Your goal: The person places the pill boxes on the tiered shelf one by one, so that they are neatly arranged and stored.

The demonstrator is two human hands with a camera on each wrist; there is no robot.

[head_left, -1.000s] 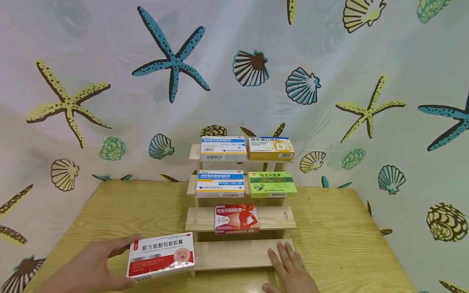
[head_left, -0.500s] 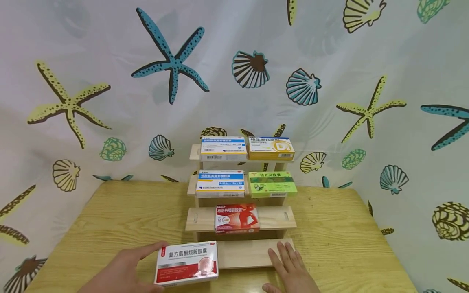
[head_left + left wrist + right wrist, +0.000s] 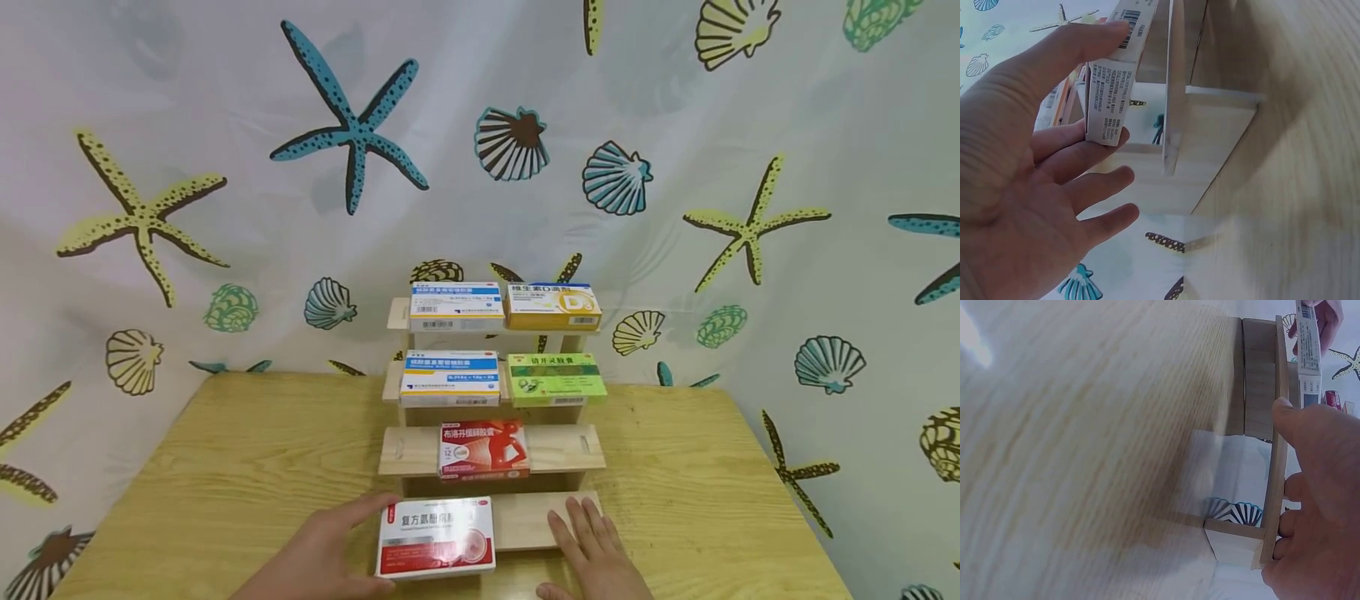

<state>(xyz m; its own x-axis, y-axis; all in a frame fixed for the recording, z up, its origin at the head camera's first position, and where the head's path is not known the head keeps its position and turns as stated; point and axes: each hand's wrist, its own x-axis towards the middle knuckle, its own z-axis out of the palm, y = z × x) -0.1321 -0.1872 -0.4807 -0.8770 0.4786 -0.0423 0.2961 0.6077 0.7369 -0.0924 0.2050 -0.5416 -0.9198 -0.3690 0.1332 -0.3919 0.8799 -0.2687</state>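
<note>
A white and red medicine box (image 3: 437, 540) is pinched at its left end by my left hand (image 3: 318, 550), over the left part of the lowest step of a stepped wooden rack (image 3: 527, 518). Its printed end panel (image 3: 1110, 100) shows in the left wrist view, between thumb and fingers. Whether the box touches the step is unclear from these views. My right hand (image 3: 596, 550) rests with fairly straight fingers on the right end of that lowest step. In the right wrist view, the thumb of the right hand (image 3: 1329, 481) lies against the board's edge.
Above, the rack bears a red medicine box (image 3: 483, 450), a blue and white box (image 3: 450, 377), a green box (image 3: 557, 379), another blue and white box (image 3: 457, 307) and a yellow vitamin D box (image 3: 553, 307). The rack stands on a wood-grain table (image 3: 285, 450) before a patterned curtain (image 3: 225, 83).
My left hand has carried the white and red box rightward, from beside the rack to over the left part of its lowest step. The right hand has stayed in place.
</note>
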